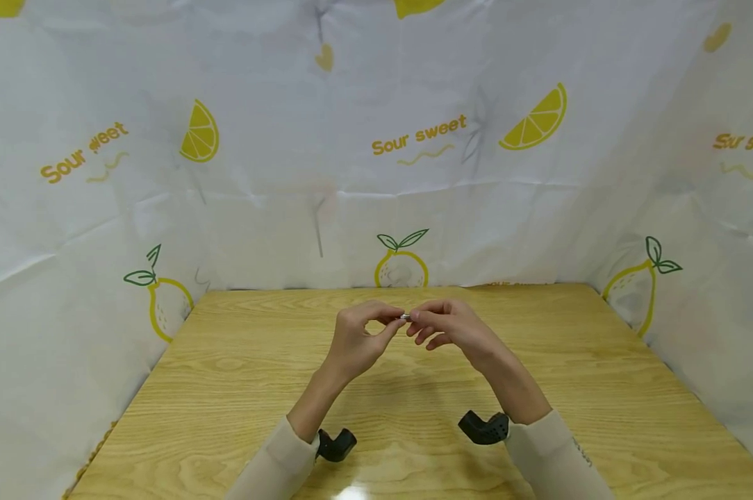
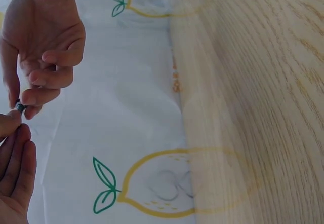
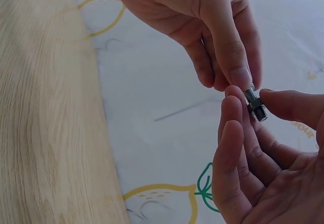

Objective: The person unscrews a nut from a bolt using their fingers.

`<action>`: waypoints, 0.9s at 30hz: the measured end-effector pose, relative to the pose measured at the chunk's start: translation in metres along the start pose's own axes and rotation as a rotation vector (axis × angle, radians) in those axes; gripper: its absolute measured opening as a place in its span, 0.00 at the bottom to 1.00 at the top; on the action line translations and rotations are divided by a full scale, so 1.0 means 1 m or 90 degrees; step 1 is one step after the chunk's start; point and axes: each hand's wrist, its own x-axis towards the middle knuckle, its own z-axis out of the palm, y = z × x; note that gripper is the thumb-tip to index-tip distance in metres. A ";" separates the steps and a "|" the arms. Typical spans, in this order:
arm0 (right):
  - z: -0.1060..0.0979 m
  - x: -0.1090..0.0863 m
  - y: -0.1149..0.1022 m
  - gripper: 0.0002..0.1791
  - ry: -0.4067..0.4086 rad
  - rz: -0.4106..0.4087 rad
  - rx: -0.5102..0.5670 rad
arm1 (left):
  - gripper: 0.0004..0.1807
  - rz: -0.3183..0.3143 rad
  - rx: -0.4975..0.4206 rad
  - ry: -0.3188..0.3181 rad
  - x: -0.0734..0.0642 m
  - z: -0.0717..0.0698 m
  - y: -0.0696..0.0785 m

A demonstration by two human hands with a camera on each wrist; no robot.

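Observation:
A small metal bolt (image 3: 260,115) with a nut (image 3: 254,104) around its threads is held in the air between both hands. My left hand (image 1: 360,340) pinches one end of the bolt between thumb and forefinger, covering that end. At the nut, my right hand (image 1: 464,332) grips with thumb and fingertips, and the bolt's threaded tip sticks out past it in the right wrist view. The right hand's other fingers are loosely bent beneath. From the left wrist, only a dark bit of the bolt (image 2: 20,106) shows between the fingertips.
Below the hands lies a wood-grain table (image 1: 245,389). A white cloth (image 1: 276,229) with lemon prints and lettering hangs behind it and along both sides. Black curved mounts (image 1: 337,446) sit at the beige sleeve cuffs.

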 end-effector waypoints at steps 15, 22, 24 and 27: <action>0.000 0.000 0.002 0.19 0.017 -0.022 -0.002 | 0.04 0.007 -0.003 0.002 0.000 -0.001 -0.001; 0.000 -0.002 0.004 0.17 0.016 -0.066 0.003 | 0.04 -0.002 -0.011 -0.001 0.000 -0.001 0.000; 0.000 -0.002 0.004 0.17 0.016 -0.085 0.006 | 0.04 -0.003 -0.011 0.000 0.000 -0.001 0.000; 0.000 -0.003 0.004 0.17 0.024 -0.098 0.013 | 0.04 -0.002 -0.008 0.001 0.000 -0.001 0.000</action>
